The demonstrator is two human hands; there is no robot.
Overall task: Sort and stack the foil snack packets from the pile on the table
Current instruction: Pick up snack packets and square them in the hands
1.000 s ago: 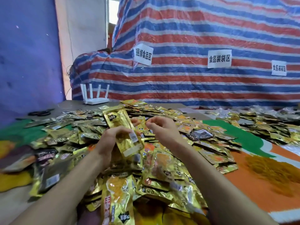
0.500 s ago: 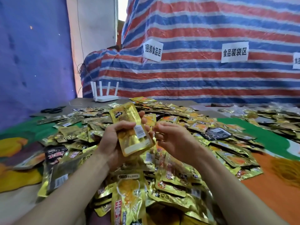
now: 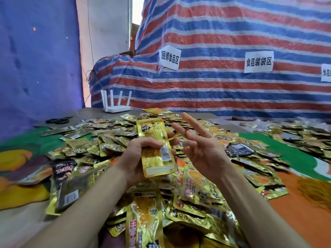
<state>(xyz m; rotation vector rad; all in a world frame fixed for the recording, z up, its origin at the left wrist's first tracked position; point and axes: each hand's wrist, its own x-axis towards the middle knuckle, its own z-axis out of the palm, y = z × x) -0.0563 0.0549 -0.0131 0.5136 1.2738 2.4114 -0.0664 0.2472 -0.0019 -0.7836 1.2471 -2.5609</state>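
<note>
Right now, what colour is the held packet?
The foil snack packet is gold; head view.

A pile of packets [image 3: 197,190] covers the middle of the table [image 3: 93,115]. Above it the left hand [image 3: 136,158] holds one packet [image 3: 155,149] upright, with the right hand [image 3: 202,149] just beside that packet on its right. Scissors [image 3: 57,120] lie at the far left and a router [image 3: 117,109] stands behind the pile — both on the table. A second spread of packets [image 3: 295,133] lies far right, and a tarpaulin [image 3: 215,90] hangs behind everything, bearing paper signs [image 3: 258,61] side by side.
</note>
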